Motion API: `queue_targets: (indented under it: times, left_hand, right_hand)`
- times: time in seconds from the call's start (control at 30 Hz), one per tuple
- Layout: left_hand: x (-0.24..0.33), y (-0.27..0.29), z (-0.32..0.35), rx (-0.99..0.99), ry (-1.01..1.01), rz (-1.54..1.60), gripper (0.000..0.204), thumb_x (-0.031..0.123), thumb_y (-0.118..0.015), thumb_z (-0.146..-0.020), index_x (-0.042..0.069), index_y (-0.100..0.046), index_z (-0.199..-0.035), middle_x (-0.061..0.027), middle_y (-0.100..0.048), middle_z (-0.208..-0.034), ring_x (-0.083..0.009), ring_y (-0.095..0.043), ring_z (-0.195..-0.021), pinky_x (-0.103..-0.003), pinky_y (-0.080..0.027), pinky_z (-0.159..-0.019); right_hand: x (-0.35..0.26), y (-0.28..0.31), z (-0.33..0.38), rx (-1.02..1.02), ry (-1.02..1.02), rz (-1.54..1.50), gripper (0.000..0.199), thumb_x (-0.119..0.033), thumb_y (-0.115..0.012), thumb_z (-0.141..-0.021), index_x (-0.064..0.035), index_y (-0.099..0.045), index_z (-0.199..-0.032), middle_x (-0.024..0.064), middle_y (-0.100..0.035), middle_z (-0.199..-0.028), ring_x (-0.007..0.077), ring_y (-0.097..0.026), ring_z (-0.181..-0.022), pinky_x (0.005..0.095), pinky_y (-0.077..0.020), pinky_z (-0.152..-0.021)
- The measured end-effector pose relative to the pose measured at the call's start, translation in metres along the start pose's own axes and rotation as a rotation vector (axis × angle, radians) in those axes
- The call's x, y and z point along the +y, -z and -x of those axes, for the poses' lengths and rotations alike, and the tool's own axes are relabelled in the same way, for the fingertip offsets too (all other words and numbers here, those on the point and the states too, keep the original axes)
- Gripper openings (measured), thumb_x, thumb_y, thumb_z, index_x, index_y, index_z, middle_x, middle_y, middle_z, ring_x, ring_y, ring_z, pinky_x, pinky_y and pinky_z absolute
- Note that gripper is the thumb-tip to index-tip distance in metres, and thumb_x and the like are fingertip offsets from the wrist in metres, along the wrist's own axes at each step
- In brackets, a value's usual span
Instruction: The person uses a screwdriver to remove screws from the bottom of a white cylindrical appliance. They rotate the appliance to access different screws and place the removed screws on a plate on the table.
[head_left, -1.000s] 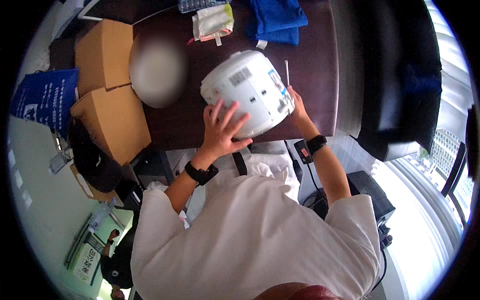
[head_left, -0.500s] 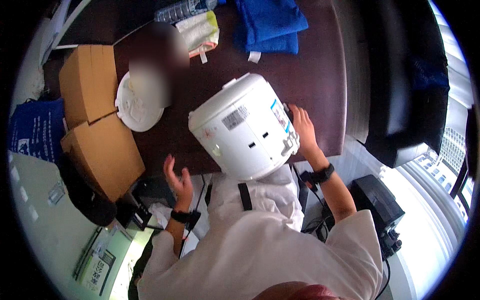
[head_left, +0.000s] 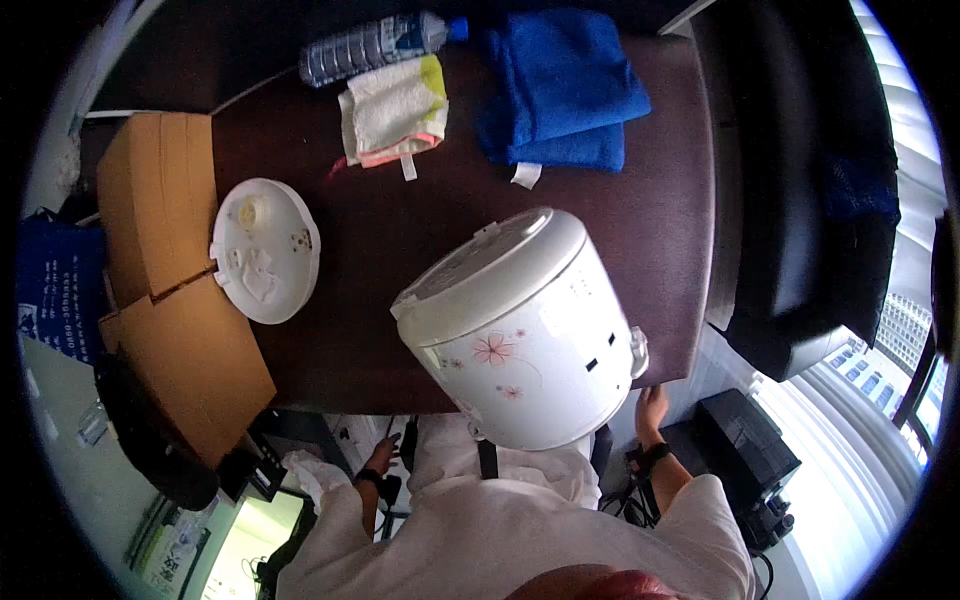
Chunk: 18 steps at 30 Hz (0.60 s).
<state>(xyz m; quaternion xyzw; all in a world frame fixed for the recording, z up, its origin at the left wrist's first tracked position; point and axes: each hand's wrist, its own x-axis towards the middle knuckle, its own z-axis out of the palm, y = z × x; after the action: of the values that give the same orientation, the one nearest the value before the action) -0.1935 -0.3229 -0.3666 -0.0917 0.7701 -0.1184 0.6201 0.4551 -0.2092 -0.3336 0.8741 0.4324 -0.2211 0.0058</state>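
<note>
Left hand (head_left: pixel 383 457) part-open, holding nothing visible; right hand (head_left: pixel 652 405) at table's (head_left: pixel 355 330) edge near cooker (head_left: pixel 535 355), opening and hold unclear.

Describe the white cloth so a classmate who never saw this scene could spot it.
Find the dark table and look beyond the flowered white cooker. The white cloth lies before a clear bottle, left of a blue cloth. Only it has a yellow-green corner and pink edging.
</note>
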Motion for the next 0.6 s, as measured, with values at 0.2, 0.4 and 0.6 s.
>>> queue_targets:
  times: [0.2, 0.4, 0.6]
  left_hand:
    - [-0.008, -0.031, -0.014, -0.258, -0.064, -0.348, 0.064, 0.047, -0.064, -0.088, 0.001, -0.054, -0.132, -0.014, -0.061, -0.125, -0.027, -0.057, -0.112, -0.042, -0.045, -0.091]
    - [-0.025, -0.022, -0.073, -0.248, -0.07, -0.247, 0.06, 0.045, -0.064, -0.09, -0.001, -0.057, -0.127, -0.0146, -0.063, -0.12, -0.029, -0.059, -0.108, -0.042, -0.046, -0.09]
    - [0.007, -0.035, -0.062, -0.096, -0.197, -0.229, 0.061, 0.046, -0.063, -0.09, 0.0, -0.056, -0.129, -0.0144, -0.062, -0.122, -0.0292, -0.058, -0.11, -0.042, -0.046, -0.092]
  right_hand:
    - [0.049, -0.06, 0.033, -0.619, -0.413, 0.117, 0.037, -0.034, -0.055, -0.094, 0.0007, -0.062, -0.105, 0.0238, -0.068, -0.094, 0.0419, -0.064, -0.091, 0.0506, -0.0486, -0.075]
    - [0.038, -0.063, 0.069, -0.707, -0.5, -0.015, 0.038, -0.036, -0.055, -0.094, 0.0001, -0.061, -0.106, 0.0225, -0.068, -0.095, 0.0403, -0.064, -0.091, 0.0497, -0.0491, -0.074]
    - [0.025, -0.061, 0.043, -0.684, -0.471, -0.086, 0.04, -0.038, -0.056, -0.094, -0.0006, -0.061, -0.107, 0.0211, -0.068, -0.096, 0.0387, -0.065, -0.091, 0.0488, -0.0496, -0.074]
